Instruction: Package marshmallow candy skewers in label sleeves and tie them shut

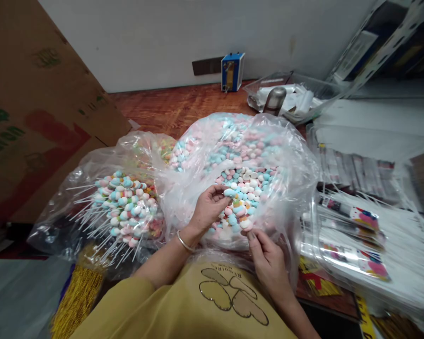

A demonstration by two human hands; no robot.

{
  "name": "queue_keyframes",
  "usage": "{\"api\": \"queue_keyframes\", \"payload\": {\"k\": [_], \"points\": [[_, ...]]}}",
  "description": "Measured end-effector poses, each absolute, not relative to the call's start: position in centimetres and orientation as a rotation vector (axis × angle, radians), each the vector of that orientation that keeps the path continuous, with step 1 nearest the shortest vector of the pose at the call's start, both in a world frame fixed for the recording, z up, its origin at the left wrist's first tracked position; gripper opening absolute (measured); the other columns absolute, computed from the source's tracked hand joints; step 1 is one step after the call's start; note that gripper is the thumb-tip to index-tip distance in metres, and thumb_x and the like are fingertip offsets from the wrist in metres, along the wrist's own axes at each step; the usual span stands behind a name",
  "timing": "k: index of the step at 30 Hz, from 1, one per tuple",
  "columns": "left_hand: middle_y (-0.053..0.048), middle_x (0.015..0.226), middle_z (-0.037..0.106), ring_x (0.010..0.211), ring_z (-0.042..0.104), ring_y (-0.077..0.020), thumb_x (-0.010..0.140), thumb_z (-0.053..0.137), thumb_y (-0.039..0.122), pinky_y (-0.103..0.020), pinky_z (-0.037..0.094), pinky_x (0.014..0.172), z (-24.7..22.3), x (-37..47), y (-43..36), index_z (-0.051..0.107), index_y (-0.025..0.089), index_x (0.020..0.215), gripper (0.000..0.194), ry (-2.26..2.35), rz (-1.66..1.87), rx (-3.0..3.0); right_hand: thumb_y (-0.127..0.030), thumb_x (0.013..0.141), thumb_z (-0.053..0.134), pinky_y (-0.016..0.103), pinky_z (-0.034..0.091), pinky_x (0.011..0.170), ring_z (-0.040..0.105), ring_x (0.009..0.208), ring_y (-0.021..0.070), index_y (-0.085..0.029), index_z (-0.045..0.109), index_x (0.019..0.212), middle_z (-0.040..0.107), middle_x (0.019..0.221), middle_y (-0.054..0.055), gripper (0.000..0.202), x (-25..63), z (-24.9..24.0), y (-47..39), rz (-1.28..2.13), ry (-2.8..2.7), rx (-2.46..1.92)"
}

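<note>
My left hand [212,206] pinches a light blue candy [229,193] between thumb and fingers. My right hand [267,252] is closed at the lower end of what looks like a candy skewer [239,210], a row of blue, white, pink and orange pieces between my hands; its stick is hidden. Both hands are over a large clear plastic bag [183,188] full of pastel candies [252,183]. On the left, a pile of candy skewers [129,207] with white sticks rests on another bag, which holds red, yellow and green candies [157,150].
A large cardboard box [38,117] stands at the left. A blue box-shaped device [233,71] and a clear tray [304,94] with white rolls are at the back. On the right, white sticks [406,254] and printed packets [356,263] lie in clear containers. Gold fringe [77,292] hangs lower left.
</note>
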State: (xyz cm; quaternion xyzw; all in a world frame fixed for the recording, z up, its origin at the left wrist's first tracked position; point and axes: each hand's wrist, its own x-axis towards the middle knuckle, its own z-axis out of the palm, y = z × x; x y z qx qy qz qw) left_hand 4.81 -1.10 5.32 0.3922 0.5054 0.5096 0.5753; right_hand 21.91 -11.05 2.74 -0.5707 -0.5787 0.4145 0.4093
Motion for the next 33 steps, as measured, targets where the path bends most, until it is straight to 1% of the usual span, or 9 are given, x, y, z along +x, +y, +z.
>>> {"api": "queue_keyframes", "payload": {"k": [6,10,13,16,21,25,28,30,33], "points": [[-0.005,0.096,0.073,0.088,0.069,-0.0151,0.074,0.08,0.027,-0.029,0.058,0.084,5.3,4.7,-1.4,0.067,0.017,0.101,0.032,1.191,1.187,1.017,-0.044,0.101,0.047,0.026,0.046,0.06,0.059,0.065,0.0181,-0.022,0.066,0.085,0.066,0.073,0.001,0.033,21.6,2.3,-11.3,1.057,-1.456,-1.438],[-0.005,0.095,0.072,0.088,0.069,-0.0149,0.075,0.078,0.025,-0.028,0.058,0.084,5.2,4.6,-1.5,0.067,0.017,0.102,0.03,1.205,1.165,1.064,-0.045,0.1,0.047,0.026,0.046,0.06,0.059,0.066,0.0189,-0.022,0.064,0.081,0.065,0.07,0.002,0.035,21.5,2.5,-10.9,1.074,-1.435,-1.45],[-0.003,0.09,0.072,0.083,0.069,-0.0134,0.076,0.076,0.023,-0.025,0.057,0.078,5.1,4.4,-1.6,0.068,0.017,0.102,0.028,1.209,1.153,1.117,-0.047,0.099,0.048,0.026,0.045,0.059,0.057,0.065,0.0179,-0.021,0.065,0.081,0.063,0.07,0.002,0.035,21.6,2.6,-11.0,1.118,-1.414,-1.449],[-0.003,0.088,0.071,0.079,0.068,-0.0125,0.078,0.073,0.021,-0.022,0.056,0.072,5.0,4.3,-1.6,0.069,0.016,0.101,0.024,1.182,1.144,1.204,-0.051,0.099,0.05,0.025,0.039,0.053,0.05,0.06,0.0154,-0.021,0.064,0.083,0.059,0.067,0.0,0.037,21.5,2.7,-11.3,1.209,-1.34,-1.445],[-0.005,0.096,0.071,0.081,0.068,-0.0119,0.077,0.068,0.013,-0.022,0.056,0.074,4.6,4.3,-1.5,0.071,0.016,0.096,0.019,1.116,1.21,1.382,-0.061,0.097,0.053,0.024,0.026,0.044,0.034,0.05,0.0109,-0.022,0.056,0.081,0.042,0.057,-0.006,0.043,20.7,2.8,-11.7,1.455,-1.096,-1.398],[-0.005,0.099,0.069,0.087,0.067,-0.0134,0.077,0.066,0.01,-0.023,0.056,0.078,4.3,4.4,-1.3,0.072,0.017,0.093,0.019,1.092,1.245,1.463,-0.063,0.096,0.054,0.023,0.024,0.042,0.029,0.045,0.0096,-0.021,0.058,0.092,0.038,0.054,-0.009,0.042,19.6,3.1,-11.7,1.619,-0.911,-1.316],[-0.006,0.101,0.067,0.092,0.066,-0.0148,0.076,0.073,0.015,-0.025,0.055,0.083,4.5,4.7,-1.3,0.071,0.017,0.092,0.016,1.029,1.252,1.345,-0.063,0.096,0.055,0.022,0.024,0.041,0.03,0.045,0.0091,-0.02,0.059,0.099,0.038,0.054,-0.009,0.043,19.1,3.4,-11.6,1.646,-0.841,-1.285],[-0.004,0.098,0.066,0.089,0.064,-0.0137,0.078,0.077,0.025,-0.026,0.055,0.083,4.7,5.2,-1.2,0.068,0.017,0.089,0.017,0.973,1.26,1.148,-0.063,0.097,0.054,0.022,0.025,0.042,0.031,0.045,0.0092,-0.019,0.059,0.101,0.038,0.054,-0.009,0.044,18.9,3.5,-11.6,1.629,-0.847,-1.29],[0.001,0.085,0.061,0.077,0.061,-0.0111,0.08,0.079,0.04,-0.024,0.054,0.073,5.0,6.2,-1.1,0.06,0.018,0.083,0.029,0.877,1.289,0.782,-0.063,0.097,0.053,0.023,0.024,0.042,0.031,0.046,0.0095,-0.019,0.059,0.1,0.036,0.054,-0.009,0.044,18.9,3.4,-11.7,1.579,-0.906,-1.311]]}}
